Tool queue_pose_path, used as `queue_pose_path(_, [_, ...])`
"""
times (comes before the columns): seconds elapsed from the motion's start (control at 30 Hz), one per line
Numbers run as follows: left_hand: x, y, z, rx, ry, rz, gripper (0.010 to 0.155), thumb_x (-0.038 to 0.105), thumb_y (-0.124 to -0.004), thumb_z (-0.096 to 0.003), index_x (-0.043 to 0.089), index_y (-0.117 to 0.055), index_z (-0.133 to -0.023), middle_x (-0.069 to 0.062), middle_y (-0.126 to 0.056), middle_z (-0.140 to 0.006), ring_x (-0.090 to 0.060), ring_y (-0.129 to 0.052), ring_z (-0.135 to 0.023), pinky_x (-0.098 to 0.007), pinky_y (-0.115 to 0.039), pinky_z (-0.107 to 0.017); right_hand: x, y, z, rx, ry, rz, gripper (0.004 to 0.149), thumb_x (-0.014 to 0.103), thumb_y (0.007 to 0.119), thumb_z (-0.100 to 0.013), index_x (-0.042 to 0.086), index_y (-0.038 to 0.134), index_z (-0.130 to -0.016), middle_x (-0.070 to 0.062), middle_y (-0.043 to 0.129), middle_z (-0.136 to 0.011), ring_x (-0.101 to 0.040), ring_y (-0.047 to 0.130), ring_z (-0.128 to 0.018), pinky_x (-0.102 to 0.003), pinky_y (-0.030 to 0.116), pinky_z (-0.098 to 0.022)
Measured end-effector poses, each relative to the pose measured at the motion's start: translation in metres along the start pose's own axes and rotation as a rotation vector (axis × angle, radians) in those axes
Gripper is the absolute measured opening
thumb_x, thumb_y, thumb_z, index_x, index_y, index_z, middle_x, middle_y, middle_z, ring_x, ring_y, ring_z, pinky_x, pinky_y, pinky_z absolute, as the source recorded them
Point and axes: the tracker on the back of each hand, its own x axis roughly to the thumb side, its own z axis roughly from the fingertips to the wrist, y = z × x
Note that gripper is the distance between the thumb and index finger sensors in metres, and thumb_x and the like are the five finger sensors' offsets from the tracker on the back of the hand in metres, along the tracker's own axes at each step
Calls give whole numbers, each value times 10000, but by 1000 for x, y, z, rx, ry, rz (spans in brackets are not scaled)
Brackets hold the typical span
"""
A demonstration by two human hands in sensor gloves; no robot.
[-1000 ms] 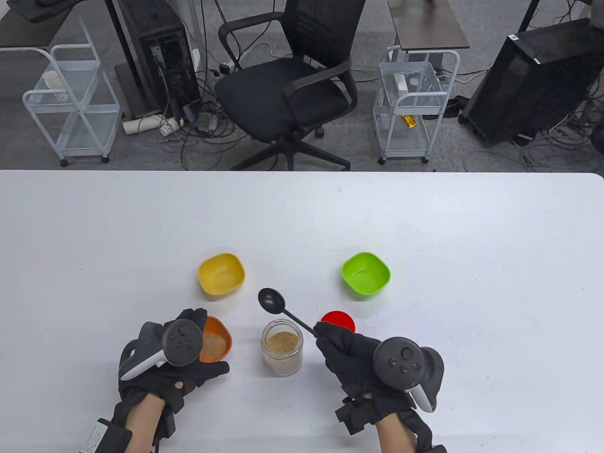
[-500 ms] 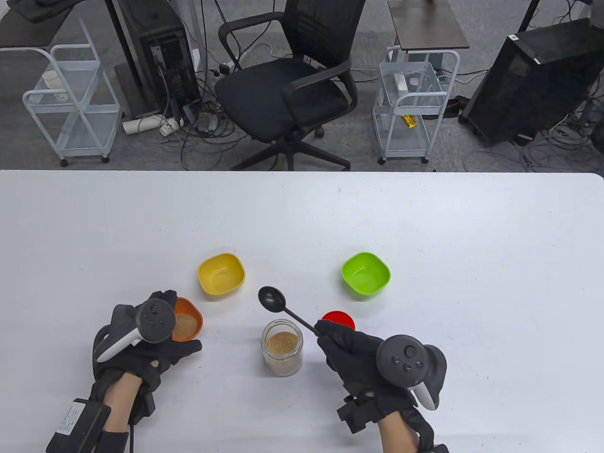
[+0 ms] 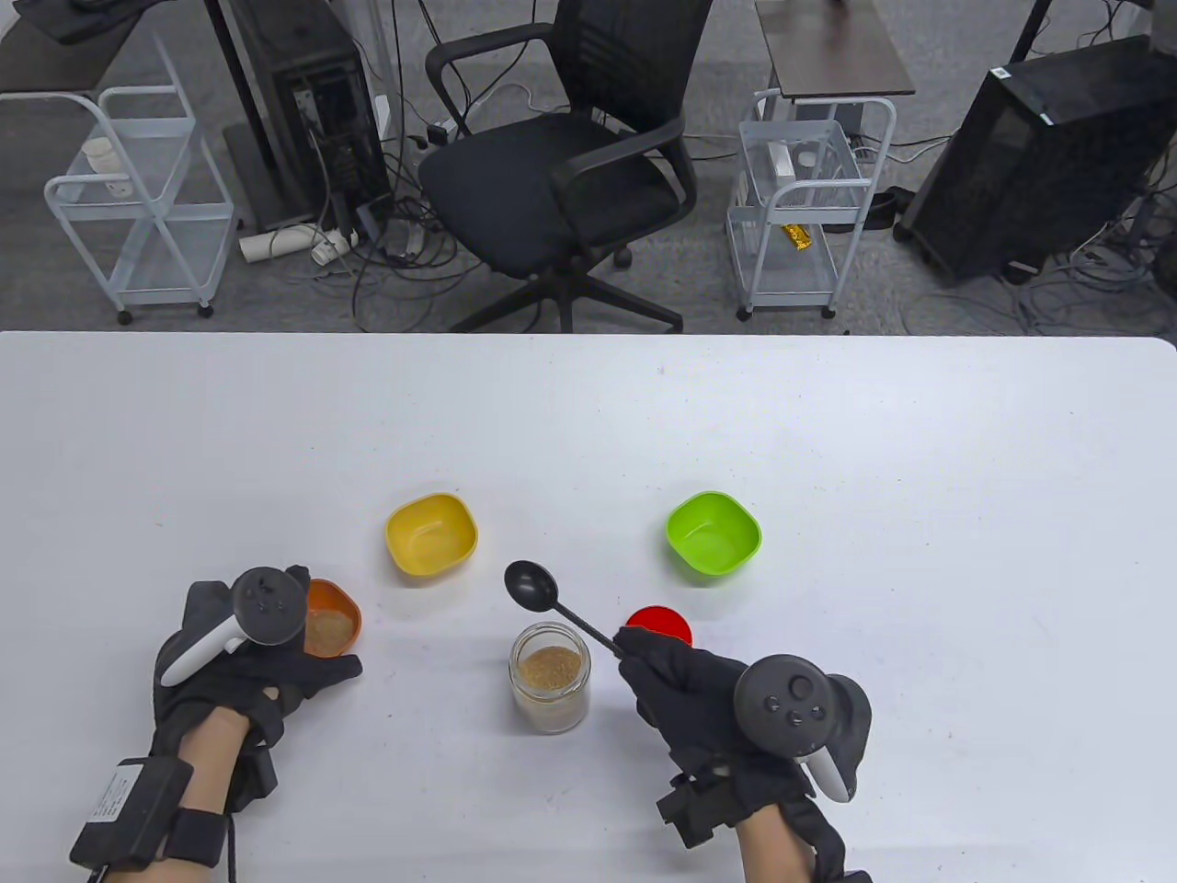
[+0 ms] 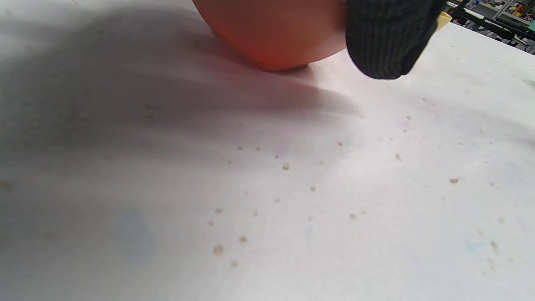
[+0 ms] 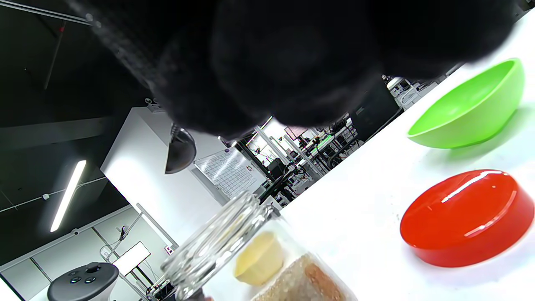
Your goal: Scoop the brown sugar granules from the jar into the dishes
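The light, slick small orange plastic bowl (image 3: pixel 333 625), sugar-filled on the white surface (image 3: pixel 828 441), is gripped at its rim by the left hand (image 3: pixel 244 658), while the right hand (image 3: pixel 699 690) pinches the stiff black plastic spoon (image 3: pixel 552 602) by its handle above the fragile clear glass jar (image 3: pixel 550 676).

from my seat the left wrist view was mostly white table (image 4: pixel 376 234), seen low and close. an orange dish (image 4: pixel 271 33) sat at the top edge, only its rounded underside and small foot showing, resting on the table. a black gloved fingertip (image 4: pixel 386 37) hung in from the top, lying against the dish's right side. i saw a bit of yellow (image 4: pixel 442 19) peeking out just behind that fingertip. a broad grey shadow spread left and below the dish. brown granules (image 4: pixel 285 166) lay scattered over the table, thin and apart, a few larger ones lower down. blurred clutter showed at the far top right corner.
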Motion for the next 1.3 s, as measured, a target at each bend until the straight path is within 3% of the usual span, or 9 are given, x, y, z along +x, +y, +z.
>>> queue_pose_path(0.17, [9,14,2,-99,24,-83,1235,672,-784,-528,-9,49,-1135,-314,62,-1199,-602,-81,-1122,-710,-287,-818,0,-1,1,-5,3,-2,394,443,820,-511,272,894,-858,115,1049,-374,-130,1022,-170,-342,923,-240])
queue_pose_path(0.4, [37,52,4,-3,-15,-129,1218,683,-781,-523,20,21,-1157,-286,39,-1231,-569,-74,-1164,-718,-270,-829,-1,-1,1,-5,6,-2,393,440,820,-512,272,892,-859,112,1050,-379,-133,1025,-176,-345,923,-245])
queue_pose_path(0.53, [59,64,-8,4,-35,-181,1210,690,-780,-519,32,3,-1165,-269,3,-1250,-544,-113,-1194,-702,-308,-847,-1,-1,1,-3,7,1,393,441,820,-511,272,893,-859,111,1051,-380,-135,1026,-180,-347,924,-249])
queue_pose_path(0.73, [86,68,-36,-8,-34,-294,1205,694,-788,-510,46,-17,-1172,-250,-28,-1263,-510,-150,-1218,-648,-337,-870,-3,-4,1,-10,12,-5,393,441,819,-511,273,892,-860,107,1052,-386,-138,1030,-187,-350,924,-255])
queue_pose_path(1.07, [109,70,-83,-107,-36,-384,1245,706,-810,-483,46,-6,-1166,-252,-21,-1261,-507,-153,-1221,-651,-321,-866,-6,-7,1,-14,30,-5,395,441,820,-510,272,892,-859,106,1052,-387,-139,1030,-190,-350,924,-255])
queue_pose_path(1.3, [121,62,-108,-195,-54,-365,1272,706,-821,-473,28,14,-1151,-273,-4,-1246,-522,-167,-1214,-655,-368,-868,-8,-9,1,-17,40,-2,395,442,819,-510,273,891,-860,104,1053,-387,-140,1031,-188,-352,924,-255])
